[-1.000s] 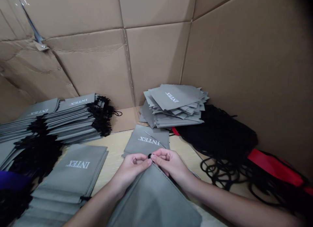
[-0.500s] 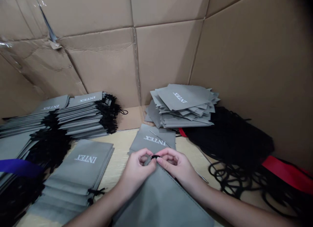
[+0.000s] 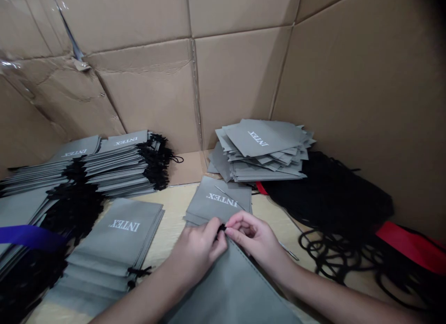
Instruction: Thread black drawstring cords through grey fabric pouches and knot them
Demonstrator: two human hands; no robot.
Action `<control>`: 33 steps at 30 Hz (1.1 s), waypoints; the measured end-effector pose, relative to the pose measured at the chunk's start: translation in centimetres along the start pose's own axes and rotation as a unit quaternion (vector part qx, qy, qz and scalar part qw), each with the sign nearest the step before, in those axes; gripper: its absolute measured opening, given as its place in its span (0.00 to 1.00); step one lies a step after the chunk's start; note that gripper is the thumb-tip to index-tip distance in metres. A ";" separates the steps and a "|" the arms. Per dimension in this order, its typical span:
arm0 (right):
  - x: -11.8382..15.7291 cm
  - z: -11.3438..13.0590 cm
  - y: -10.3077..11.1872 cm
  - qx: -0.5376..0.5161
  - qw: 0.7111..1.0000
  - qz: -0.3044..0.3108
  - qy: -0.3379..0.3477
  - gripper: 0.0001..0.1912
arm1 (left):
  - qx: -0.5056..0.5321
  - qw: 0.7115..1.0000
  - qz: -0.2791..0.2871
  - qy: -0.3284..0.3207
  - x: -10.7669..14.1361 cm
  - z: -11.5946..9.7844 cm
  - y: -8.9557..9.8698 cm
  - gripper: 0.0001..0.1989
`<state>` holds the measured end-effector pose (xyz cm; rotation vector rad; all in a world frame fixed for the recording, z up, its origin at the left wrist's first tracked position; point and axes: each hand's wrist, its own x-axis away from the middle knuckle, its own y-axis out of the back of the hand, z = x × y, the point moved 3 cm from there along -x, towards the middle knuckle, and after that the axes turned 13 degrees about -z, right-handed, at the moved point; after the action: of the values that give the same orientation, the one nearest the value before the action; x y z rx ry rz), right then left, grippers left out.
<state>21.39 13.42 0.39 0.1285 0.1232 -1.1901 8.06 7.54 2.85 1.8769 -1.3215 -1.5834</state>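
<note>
A grey fabric pouch [image 3: 232, 284] lies in front of me, its top corner between my hands. My left hand [image 3: 200, 245] is closed, thumb and fingers pinching a short black cord [image 3: 221, 228] at that corner. From the right, my right hand [image 3: 249, 231] pinches the same cord by the pouch's edge, with thumb and forefinger together. Just beyond my hands rest a few flat grey pouches [image 3: 218, 198] printed INTEX, with a thin metal needle-like tool [image 3: 225, 192] on top. Another metal tool [image 3: 289, 251] is partly visible beside my right wrist.
Corded pouches are stacked at the left [image 3: 114, 168], with a fanned pile [image 3: 120, 245] nearer. Loose pouches [image 3: 268, 152] are heaped at the back. Black cords [image 3: 327, 194] with a red band [image 3: 411, 247] lie right. Cardboard walls [image 3: 240, 73] enclose the table.
My left hand has rolled over, its fingers now curled more tightly around the black cord. The cord's visible part has become smaller. My right hand has hardly moved.
</note>
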 end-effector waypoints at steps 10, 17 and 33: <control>-0.1 -0.4 -0.3 -0.060 0.997 0.050 -0.027 0.14 | -0.084 0.980 -0.117 -0.134 0.3 -0.2 0.8 0.07; 0.1 -0.1 -0.5 -0.094 0.992 0.058 -0.066 0.16 | -0.061 0.984 -0.105 -0.134 0.7 0.1 0.2 0.07; -0.7 -1.6 -0.2 -0.190 0.957 0.068 -0.206 0.21 | -0.024 0.990 -0.049 -0.127 0.6 0.1 -0.4 0.08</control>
<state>20.88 14.29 -1.03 -0.4436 -0.0258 -1.0137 8.10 7.25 2.14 1.7814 -1.2946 -1.9407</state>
